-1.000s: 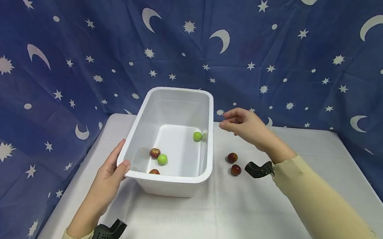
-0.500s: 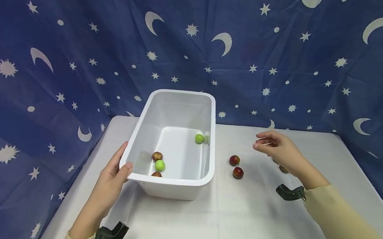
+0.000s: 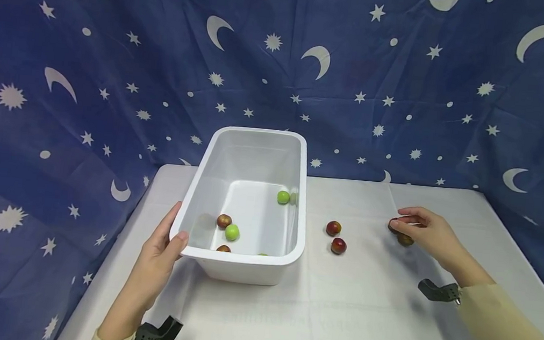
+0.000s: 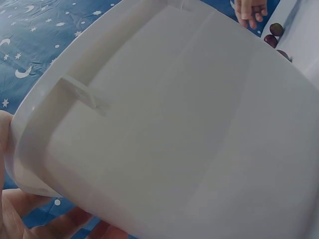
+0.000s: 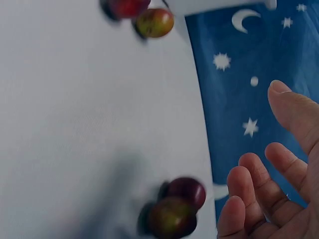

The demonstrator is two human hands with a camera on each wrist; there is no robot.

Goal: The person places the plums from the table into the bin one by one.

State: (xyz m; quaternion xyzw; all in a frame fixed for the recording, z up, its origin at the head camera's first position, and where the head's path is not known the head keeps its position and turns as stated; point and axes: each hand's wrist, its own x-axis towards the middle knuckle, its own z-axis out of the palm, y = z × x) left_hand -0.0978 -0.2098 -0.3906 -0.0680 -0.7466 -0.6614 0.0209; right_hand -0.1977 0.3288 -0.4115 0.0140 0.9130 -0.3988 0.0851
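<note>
My left hand (image 3: 160, 254) grips the near left corner of a white plastic tub (image 3: 248, 269), thumb over the rim and fingers along the outside. Inside lie a green plum-like fruit (image 3: 283, 197) near the right wall, another green fruit (image 3: 232, 232), and two reddish ones, with a sliver of green at the near wall. Off to the right, my right hand (image 3: 426, 232) hovers by two dark red plums (image 3: 404, 240), which it partly hides in the head view. Its fingers are apart and hold nothing in the right wrist view, with a dark plum (image 5: 172, 217) beside them.
Between the tub and my right hand, two more red plums (image 3: 338, 245) lie on the white tablecloth (image 3: 362, 307). A blue cloth (image 3: 261, 72) with moons and stars hangs behind the table and at both sides.
My right hand has moved right and down from beside the tub to the far-right plums. The left hand keeps its hold. Inside the tub, a green sliver now shows at the near wall.
</note>
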